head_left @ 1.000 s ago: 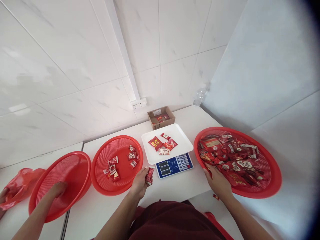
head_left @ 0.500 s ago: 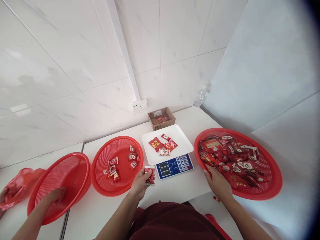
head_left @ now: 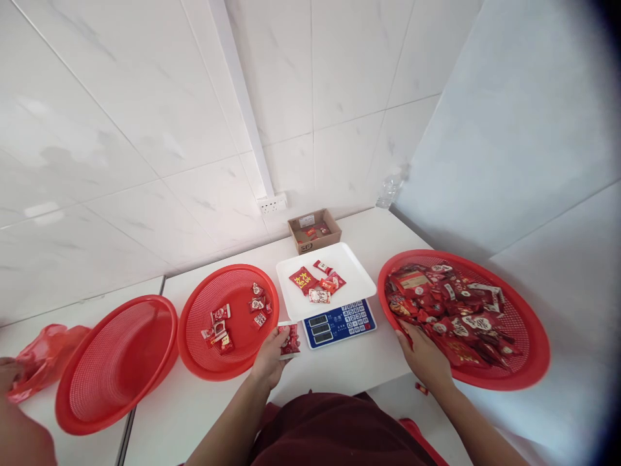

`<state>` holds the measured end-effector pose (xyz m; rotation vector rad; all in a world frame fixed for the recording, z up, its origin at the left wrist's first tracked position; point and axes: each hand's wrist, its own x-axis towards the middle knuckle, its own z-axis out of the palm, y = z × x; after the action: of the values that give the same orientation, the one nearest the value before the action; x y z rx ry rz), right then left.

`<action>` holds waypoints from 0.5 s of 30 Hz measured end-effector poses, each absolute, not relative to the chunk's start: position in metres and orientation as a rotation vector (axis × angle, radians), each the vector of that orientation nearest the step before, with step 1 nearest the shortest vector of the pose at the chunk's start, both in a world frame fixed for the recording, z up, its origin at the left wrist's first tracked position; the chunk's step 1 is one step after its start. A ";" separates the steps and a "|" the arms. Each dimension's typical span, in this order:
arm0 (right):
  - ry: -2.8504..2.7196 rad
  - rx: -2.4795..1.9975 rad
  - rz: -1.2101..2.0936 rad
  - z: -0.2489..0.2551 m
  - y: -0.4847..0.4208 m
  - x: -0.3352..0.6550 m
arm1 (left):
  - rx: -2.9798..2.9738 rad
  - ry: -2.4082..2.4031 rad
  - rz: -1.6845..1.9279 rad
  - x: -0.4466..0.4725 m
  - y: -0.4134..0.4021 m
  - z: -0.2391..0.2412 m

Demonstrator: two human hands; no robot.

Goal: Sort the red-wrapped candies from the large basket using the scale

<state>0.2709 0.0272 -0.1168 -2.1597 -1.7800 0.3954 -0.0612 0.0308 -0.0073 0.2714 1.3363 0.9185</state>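
Note:
My left hand is closed on a small red and white candy packet, held just above the white table between the middle red basket and the scale. My right hand lies over the near rim of the right red basket, its fingers stretched flat onto the heap of red candy packets. The middle basket holds several packets. Several more packets lie on the scale's white tray.
An empty red basket sits at the left beside a red plastic bag. Another person's arm shows at the bottom left corner. A small cardboard box stands by the tiled wall. A stray packet lies near the table edge.
The other person's hand has left the left basket and drawn back to the frame's corner. My left hand turned the packet to face up. My right hand stayed put.

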 end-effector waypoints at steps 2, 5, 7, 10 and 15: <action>-1.769 -2.169 0.393 -0.118 0.027 0.271 | 0.263 1.348 0.922 -0.061 0.031 -0.008; -1.759 -2.176 0.408 -0.119 0.027 0.272 | 0.283 1.325 0.924 -0.060 0.031 -0.009; -1.758 -2.171 0.419 -0.119 0.027 0.272 | 0.296 1.304 0.927 -0.059 0.031 -0.009; -1.759 -2.146 0.413 -0.119 0.027 0.272 | 0.309 1.280 0.926 -0.058 0.030 -0.007; -1.758 -2.132 0.411 -0.120 0.027 0.272 | 0.368 1.251 0.894 -0.057 0.029 -0.003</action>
<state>0.2724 0.0270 -0.1198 -2.1324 -1.7575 0.4107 -0.0568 0.0289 -0.0030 0.3678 1.2506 0.8944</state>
